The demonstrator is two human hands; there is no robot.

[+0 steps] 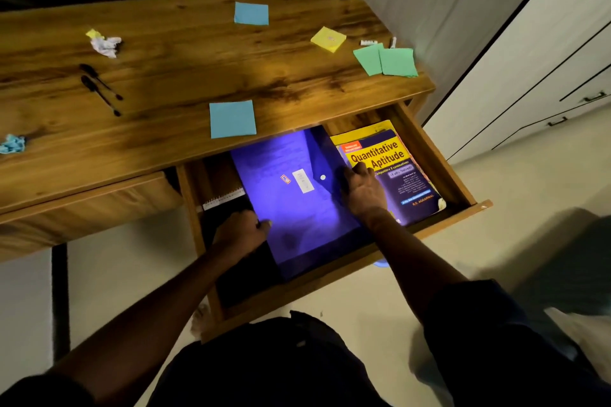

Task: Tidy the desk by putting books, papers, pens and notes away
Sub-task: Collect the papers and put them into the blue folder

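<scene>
Blue folder (297, 208) sits askew in the open drawer (429, 158), propped partly on what lies beneath. Pushed shut like this, I'd guess its raised edge could catch under the desktop (165, 43) and crease. Inside, from the left: a spiral notebook (224, 200), the left hand (239, 233) pinching the folder's edge, the right hand (363, 193) pressing open-fingered where it overlaps a yellow book (393, 168).

Open drawer (429, 162): blue folder (297, 208), left hand (239, 231) gripping its left edge, right hand (363, 190) at its right edge; Quantitative Aptitude book (396, 168) just beside.
</scene>
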